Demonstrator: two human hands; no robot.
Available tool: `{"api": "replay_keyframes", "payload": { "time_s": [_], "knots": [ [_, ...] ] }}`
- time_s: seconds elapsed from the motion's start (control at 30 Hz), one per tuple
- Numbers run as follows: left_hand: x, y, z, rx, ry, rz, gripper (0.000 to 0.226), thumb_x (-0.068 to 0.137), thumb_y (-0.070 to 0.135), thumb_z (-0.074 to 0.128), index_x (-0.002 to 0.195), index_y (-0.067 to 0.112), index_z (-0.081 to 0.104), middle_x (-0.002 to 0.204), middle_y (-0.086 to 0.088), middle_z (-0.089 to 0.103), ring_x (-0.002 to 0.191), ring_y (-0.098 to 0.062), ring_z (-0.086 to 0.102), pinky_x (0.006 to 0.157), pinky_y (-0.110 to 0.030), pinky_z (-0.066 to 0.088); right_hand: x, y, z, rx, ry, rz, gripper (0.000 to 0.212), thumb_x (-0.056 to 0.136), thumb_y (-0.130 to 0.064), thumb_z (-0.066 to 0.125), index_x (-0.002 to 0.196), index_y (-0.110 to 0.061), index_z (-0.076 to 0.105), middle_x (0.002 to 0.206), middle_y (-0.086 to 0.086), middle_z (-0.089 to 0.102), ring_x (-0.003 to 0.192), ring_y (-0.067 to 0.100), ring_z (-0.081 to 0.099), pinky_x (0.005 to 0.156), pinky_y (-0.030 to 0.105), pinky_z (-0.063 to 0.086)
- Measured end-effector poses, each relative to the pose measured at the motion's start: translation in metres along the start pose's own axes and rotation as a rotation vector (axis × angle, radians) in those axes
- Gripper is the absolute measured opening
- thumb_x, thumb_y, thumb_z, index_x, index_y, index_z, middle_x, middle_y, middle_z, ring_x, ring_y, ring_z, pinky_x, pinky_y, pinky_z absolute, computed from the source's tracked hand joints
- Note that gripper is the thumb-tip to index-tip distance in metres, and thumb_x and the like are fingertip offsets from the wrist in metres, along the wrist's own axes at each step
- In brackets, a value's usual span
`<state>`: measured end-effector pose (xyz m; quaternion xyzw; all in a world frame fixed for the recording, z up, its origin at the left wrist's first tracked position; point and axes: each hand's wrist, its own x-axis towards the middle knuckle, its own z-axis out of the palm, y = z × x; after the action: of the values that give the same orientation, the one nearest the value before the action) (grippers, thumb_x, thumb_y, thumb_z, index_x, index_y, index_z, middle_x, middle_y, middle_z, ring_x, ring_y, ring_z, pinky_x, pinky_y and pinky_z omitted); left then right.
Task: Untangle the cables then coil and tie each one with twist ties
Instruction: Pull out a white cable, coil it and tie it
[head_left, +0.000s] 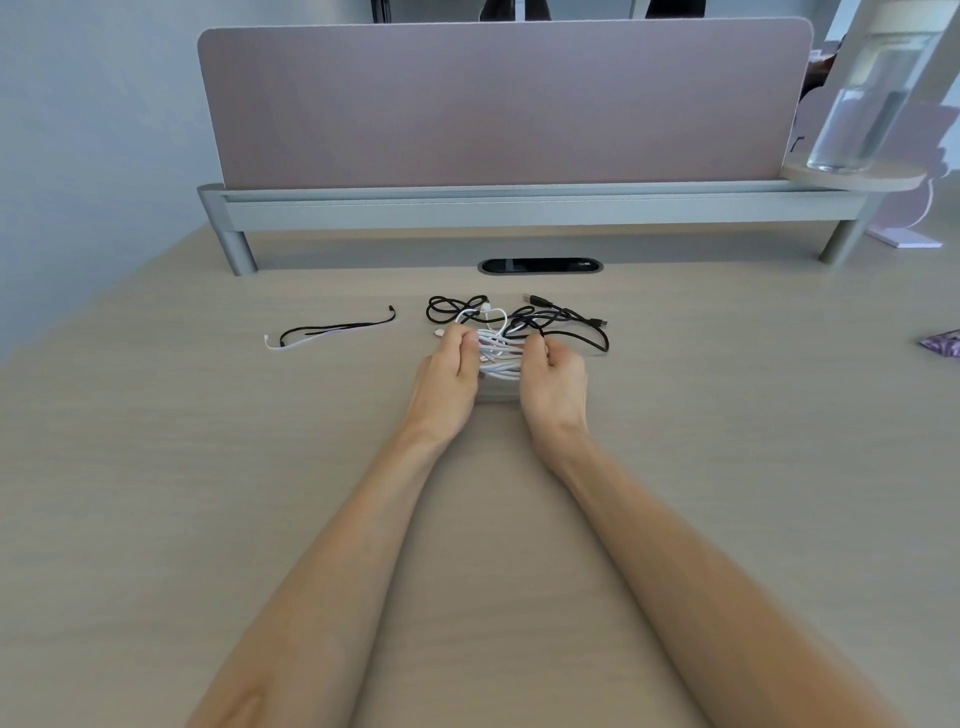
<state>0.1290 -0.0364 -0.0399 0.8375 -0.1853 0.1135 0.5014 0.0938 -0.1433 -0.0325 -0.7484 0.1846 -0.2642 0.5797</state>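
Observation:
A tangle of cables lies on the desk ahead of me. The white cable (497, 349) is bunched in loops between my two hands. My left hand (451, 370) grips its left side, fingers curled over the strands. My right hand (551, 375) grips the right side of the same bunch. A black cable (566, 318) is looped through and behind the white one, its USB plug lying to the back right. Left of the tangle lie the twist ties (332, 330), black and white, stretched out flat on the desk.
A pink divider panel (498, 104) on a grey rail closes off the back of the desk. A cable slot (540, 265) sits just behind the tangle. A clear water bottle (862, 109) stands on a small round shelf back right. A purple wrapper (941, 344) lies at the right edge.

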Motion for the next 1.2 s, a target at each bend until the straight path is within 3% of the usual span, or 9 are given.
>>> {"api": "replay_keyframes", "payload": {
  "time_s": [0.13, 0.27, 0.43, 0.57, 0.73, 0.9, 0.97, 1.07, 1.2],
  "knots": [
    [-0.001, -0.002, -0.003, -0.035, -0.014, -0.043, 0.025, 0.104, 0.031, 0.032, 0.096, 0.018, 0.050, 0.082, -0.008, 0.060, 0.083, -0.030, 0.060, 0.077, -0.036, 0.044, 0.000, 0.002, 0.002, -0.004, -0.028, -0.043, 0.038, 0.092, -0.018, 0.041, 0.056, -0.018, 0.028, 0.051, -0.007, 0.027, 0.054, 0.015, 0.025, 0.051, 0.031, 0.023],
    [-0.001, -0.009, -0.008, 0.029, 0.044, -0.040, 0.029, 0.104, 0.028, 0.031, 0.105, 0.009, 0.052, 0.090, -0.002, 0.060, 0.089, -0.028, 0.055, 0.075, -0.034, 0.038, 0.003, -0.001, 0.010, 0.004, -0.098, -0.052, 0.031, 0.093, -0.018, 0.040, 0.064, -0.010, 0.050, 0.054, -0.007, 0.038, 0.054, 0.013, 0.033, 0.055, 0.029, 0.030],
    [0.002, -0.014, -0.018, -0.054, 0.069, -0.070, 0.029, 0.103, 0.026, 0.033, 0.113, 0.017, 0.059, 0.091, 0.002, 0.062, 0.086, -0.018, 0.055, 0.081, -0.030, 0.041, 0.010, -0.002, 0.025, 0.044, -0.172, -0.063, 0.027, 0.093, -0.022, 0.042, 0.086, -0.020, 0.067, 0.059, -0.011, 0.050, 0.057, 0.010, 0.045, 0.059, 0.027, 0.038],
    [0.007, -0.018, -0.023, -0.056, 0.072, -0.043, 0.026, 0.103, 0.022, 0.034, 0.101, 0.011, 0.058, 0.086, -0.001, 0.062, 0.082, -0.022, 0.054, 0.077, -0.031, 0.040, 0.015, 0.000, 0.033, 0.031, -0.197, -0.033, 0.034, 0.085, -0.035, 0.040, 0.069, -0.008, 0.054, 0.053, -0.004, 0.039, 0.056, 0.019, 0.036, 0.054, 0.033, 0.033],
    [0.019, -0.023, -0.025, -0.068, -0.002, -0.032, 0.024, 0.103, 0.021, 0.036, 0.091, 0.012, 0.055, 0.065, 0.009, 0.048, 0.066, -0.016, 0.043, 0.062, -0.025, 0.034, 0.021, 0.003, 0.037, 0.028, -0.214, -0.016, 0.025, 0.078, -0.034, 0.040, 0.056, -0.021, 0.036, 0.052, -0.001, 0.032, 0.056, 0.019, 0.029, 0.051, 0.031, 0.025],
    [0.032, -0.034, -0.033, -0.057, -0.092, -0.054, 0.033, 0.104, 0.032, 0.032, 0.102, 0.021, 0.063, 0.096, 0.005, 0.066, 0.087, -0.012, 0.058, 0.079, -0.022, 0.041, 0.034, 0.007, 0.047, -0.022, -0.143, -0.036, 0.038, 0.093, -0.029, 0.041, 0.057, -0.019, 0.036, 0.052, -0.003, 0.041, 0.058, 0.022, 0.038, 0.058, 0.037, 0.035],
    [0.045, -0.047, -0.037, 0.051, -0.016, -0.028, 0.033, 0.103, 0.024, 0.035, 0.113, 0.012, 0.064, 0.108, 0.000, 0.064, 0.102, -0.014, 0.056, 0.084, -0.019, 0.035, 0.039, 0.008, 0.050, -0.005, -0.122, -0.036, 0.039, 0.093, -0.031, 0.040, 0.056, -0.020, 0.035, 0.050, -0.005, 0.041, 0.058, 0.022, 0.038, 0.058, 0.037, 0.035],
    [0.071, -0.076, -0.043, 0.377, 0.120, -0.041, 0.030, 0.093, -0.002, 0.043, 0.119, -0.003, 0.059, 0.114, -0.026, 0.056, 0.110, -0.039, 0.051, 0.093, -0.034, 0.033, 0.045, 0.009, 0.054, 0.019, -0.115, -0.023, 0.036, 0.089, -0.037, 0.039, 0.057, -0.019, 0.036, 0.050, -0.005, 0.038, 0.059, 0.021, 0.036, 0.057, 0.038, 0.035],
    [0.093, -0.091, -0.048, 0.655, 0.073, -0.163, 0.028, 0.093, 0.005, 0.043, 0.119, -0.002, 0.053, 0.125, -0.024, 0.045, 0.115, -0.040, 0.042, 0.093, -0.046, 0.038, 0.052, 0.012, 0.058, 0.037, -0.147, -0.019, 0.037, 0.086, -0.038, 0.037, 0.070, -0.007, 0.051, 0.053, -0.001, 0.040, 0.056, 0.020, 0.036, 0.055, 0.037, 0.033]
  ]
}}
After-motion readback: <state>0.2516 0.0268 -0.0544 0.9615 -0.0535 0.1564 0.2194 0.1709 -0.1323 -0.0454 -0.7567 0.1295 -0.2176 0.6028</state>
